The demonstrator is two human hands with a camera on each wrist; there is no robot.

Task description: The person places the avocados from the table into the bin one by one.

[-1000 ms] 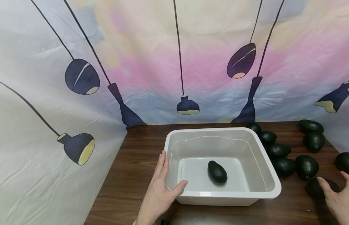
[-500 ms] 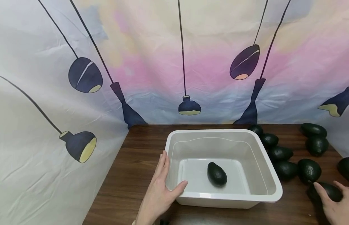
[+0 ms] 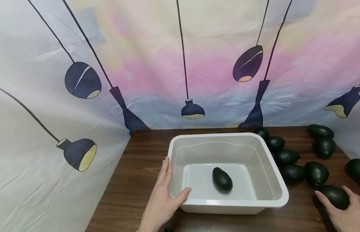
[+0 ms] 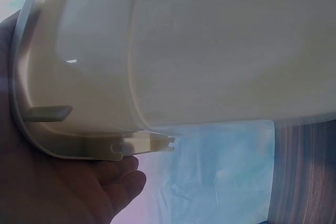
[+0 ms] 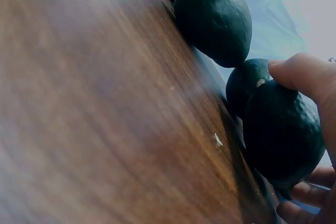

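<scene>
A pale grey plastic tub [image 3: 235, 203] stands on the wooden table, with one dark green avocado [image 3: 222, 180] on its floor. At its front left corner rests my left hand [image 3: 161, 201], fingers extended along the outer side and thumb over the rim. In the left wrist view the hand lies against the tub's rim [image 4: 73, 155]. Right of the tub, my right hand [image 3: 349, 212] holds an avocado [image 3: 335, 196] between thumb and fingers. The right wrist view shows this avocado [image 5: 283, 135] close over the table, thumb on one end and fingertips at the other.
Several more avocados [image 3: 316, 174] lie right of the tub, some close against its side. Two sit at the back right [image 3: 324, 147], and another avocado [image 3: 357, 170] is by the right edge. A lamp-patterned cloth [image 3: 156, 64] hangs behind the table [image 3: 133, 180].
My right hand's thumb and fingers have come in around the avocado, which has tilted and now shows more of its side. The left hand stays at the tub; the head view shifts slightly.
</scene>
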